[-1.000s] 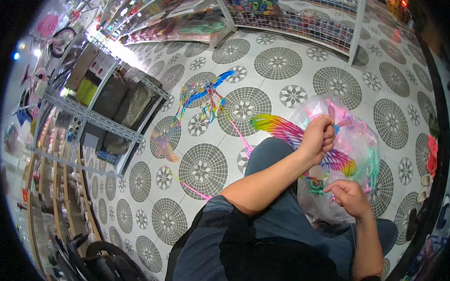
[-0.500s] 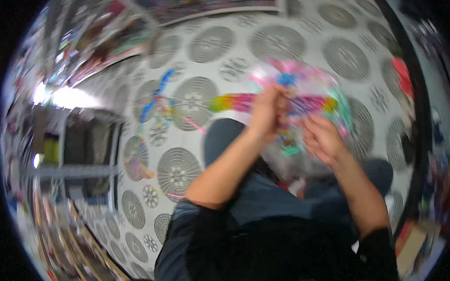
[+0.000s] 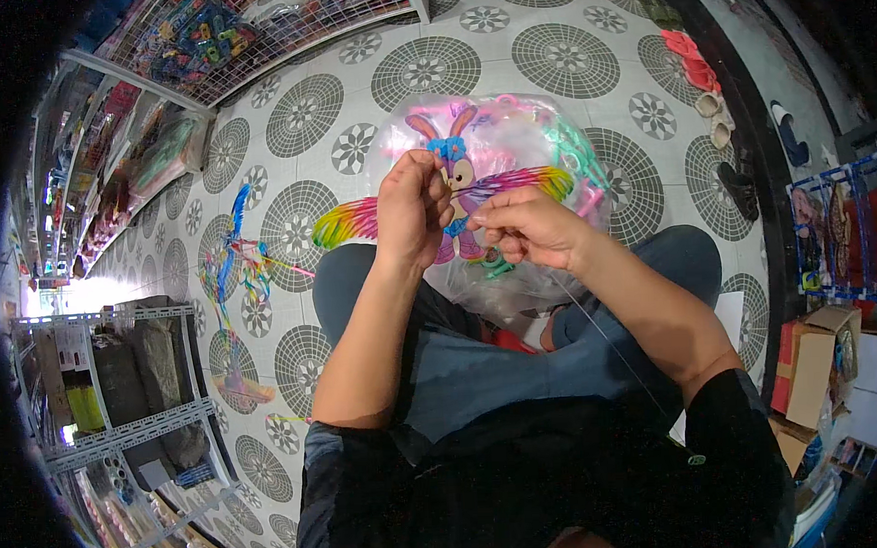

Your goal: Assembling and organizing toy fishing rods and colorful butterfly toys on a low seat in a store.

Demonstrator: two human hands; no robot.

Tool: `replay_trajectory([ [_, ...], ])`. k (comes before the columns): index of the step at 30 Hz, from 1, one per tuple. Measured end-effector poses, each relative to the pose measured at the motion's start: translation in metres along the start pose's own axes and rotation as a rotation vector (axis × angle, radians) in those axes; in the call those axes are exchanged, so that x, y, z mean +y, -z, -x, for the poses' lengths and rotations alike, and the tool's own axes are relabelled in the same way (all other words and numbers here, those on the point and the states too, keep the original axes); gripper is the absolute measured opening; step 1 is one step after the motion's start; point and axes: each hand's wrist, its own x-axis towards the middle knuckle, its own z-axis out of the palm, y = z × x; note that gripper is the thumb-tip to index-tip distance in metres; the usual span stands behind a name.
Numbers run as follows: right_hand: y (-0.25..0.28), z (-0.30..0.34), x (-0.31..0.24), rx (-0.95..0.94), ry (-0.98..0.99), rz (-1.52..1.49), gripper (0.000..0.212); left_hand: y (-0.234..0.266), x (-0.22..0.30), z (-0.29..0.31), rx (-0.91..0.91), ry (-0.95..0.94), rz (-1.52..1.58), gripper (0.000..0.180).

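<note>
A rabbit-faced cartoon figure (image 3: 460, 173) with long ears, blue flower shapes and rainbow wings lies spread out before me. It rests on a clear plastic bag (image 3: 392, 145) that holds pink and green items. My left hand (image 3: 412, 207) is closed in a pinch over the figure's left side; what its fingertips hold is hidden. My right hand (image 3: 529, 230) is closed too, thumb and fingertips pressed together in front of the lower body. From under it a thin string (image 3: 610, 340) runs down toward my right sleeve, where a small greenish piece (image 3: 696, 459) hangs.
On the patterned tile floor at left lies another colourful figure (image 3: 233, 244) with ribbons and a thin pink stick. A wire rack (image 3: 285, 33) and metal shelves (image 3: 125, 435) stand left. Shoes (image 3: 697, 72) and a cardboard box (image 3: 817, 367) line the right side.
The view has steadied and swung, so hands and figure appear farther left. Both hands stay closed over the figure, and the earlier blur has gone.
</note>
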Motion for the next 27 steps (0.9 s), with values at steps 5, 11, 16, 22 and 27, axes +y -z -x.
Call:
replay_trajectory([
  [5, 0.005, -0.009, 0.005, -0.113, -0.026, -0.175, 0.016, 0.005, -0.004, -0.002, -0.025, -0.042, -0.101, 0.01],
  [11, -0.001, -0.004, -0.002, -0.005, 0.168, 0.05, 0.014, 0.013, 0.0, -0.006, -0.038, -0.051, -0.146, 0.012],
  [16, 0.009, 0.004, -0.016, -0.078, 0.29, 0.072, 0.012, 0.019, 0.005, -0.011, -0.088, -0.05, -0.312, 0.009],
  [22, 0.021, -0.002, -0.019, -0.118, 0.429, 0.004, 0.01, 0.017, 0.005, -0.004, -0.181, -0.099, -0.511, 0.007],
  [27, 0.025, -0.01, -0.012, -0.12, 0.545, 0.038, 0.009, 0.015, -0.002, -0.004, -0.282, -0.097, -0.614, 0.007],
])
